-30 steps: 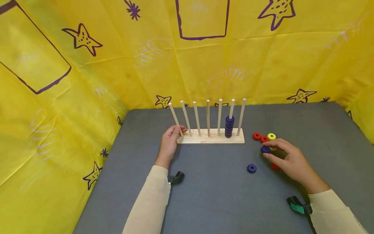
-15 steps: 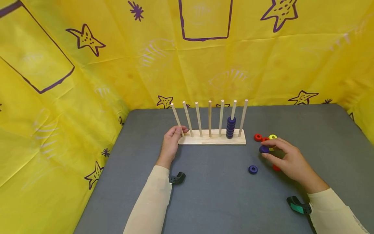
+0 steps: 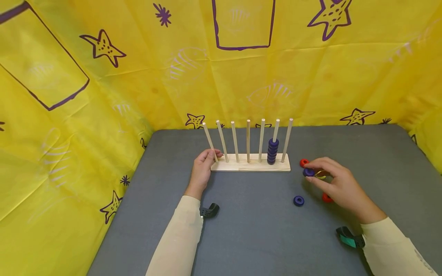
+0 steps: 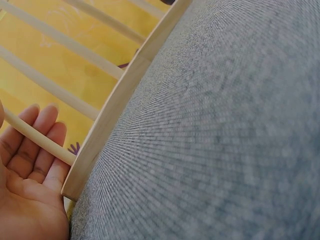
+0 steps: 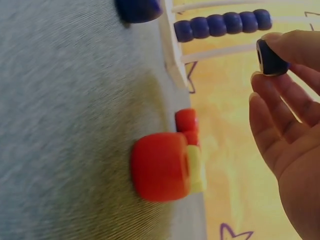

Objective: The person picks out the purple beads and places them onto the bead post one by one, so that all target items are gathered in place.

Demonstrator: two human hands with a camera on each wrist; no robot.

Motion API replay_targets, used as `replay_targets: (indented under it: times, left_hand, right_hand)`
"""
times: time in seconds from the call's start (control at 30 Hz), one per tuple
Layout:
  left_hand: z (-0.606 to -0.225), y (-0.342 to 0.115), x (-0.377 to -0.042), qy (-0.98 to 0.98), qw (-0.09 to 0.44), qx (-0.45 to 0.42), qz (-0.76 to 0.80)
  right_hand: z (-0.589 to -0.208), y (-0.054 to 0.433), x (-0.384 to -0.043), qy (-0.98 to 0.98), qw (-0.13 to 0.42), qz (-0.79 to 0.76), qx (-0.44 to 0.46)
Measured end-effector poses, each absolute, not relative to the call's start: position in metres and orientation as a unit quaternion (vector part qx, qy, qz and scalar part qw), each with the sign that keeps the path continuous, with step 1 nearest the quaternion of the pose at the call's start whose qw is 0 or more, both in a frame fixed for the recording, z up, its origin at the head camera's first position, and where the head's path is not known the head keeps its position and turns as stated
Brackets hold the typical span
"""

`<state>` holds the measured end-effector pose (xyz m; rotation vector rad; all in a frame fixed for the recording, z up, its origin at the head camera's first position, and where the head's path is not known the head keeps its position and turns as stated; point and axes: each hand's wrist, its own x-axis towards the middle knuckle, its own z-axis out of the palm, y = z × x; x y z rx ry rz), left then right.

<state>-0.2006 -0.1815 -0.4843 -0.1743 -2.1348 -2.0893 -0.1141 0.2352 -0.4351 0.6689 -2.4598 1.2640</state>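
A wooden peg stand (image 3: 235, 166) has a row of upright pegs, and one peg near its right end carries a stack of dark blue rings (image 3: 272, 151). My left hand (image 3: 203, 168) holds the stand's leftmost peg (image 4: 42, 140), with the fingers behind it and the thumb mostly cut off in the left wrist view. To the right of the stand, my right hand (image 3: 336, 184) pinches a dark blue ring (image 5: 271, 59) between thumb and fingers, above the table. Another blue ring (image 3: 298, 201) lies flat nearby.
Red rings (image 5: 160, 166) and yellow rings (image 5: 194, 169) lie on the grey table (image 3: 252, 230) under and behind my right hand, some partly hidden by it. Yellow patterned cloth (image 3: 228, 84) hangs behind the table and at its sides.
My right hand has moved slightly left and away from me with the blue ring, now covering more of the loose rings. My left hand stays at the leftmost peg.
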Motion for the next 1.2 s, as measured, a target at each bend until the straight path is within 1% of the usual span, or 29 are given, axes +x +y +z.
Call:
replay_targets:
  times: [0.33,0.7,1.2]
  left_hand:
    - [-0.485,-0.181,-0.2,-0.713,0.075,-0.056,-0.695]
    - [-0.485,-0.182,-0.2,-0.717,0.071,-0.053,-0.692]
    - [-0.486,-0.182,-0.2,-0.713,0.073,-0.055,-0.695]
  right_hand:
    - [-0.419,0.226,-0.119,-0.855,0.158,0.43,0.243]
    - [-0.402,0.216,-0.123,-0.835,0.194,0.438,0.27]
    - [-0.384,0.204,-0.13,-0.823,0.212,0.442,0.287]
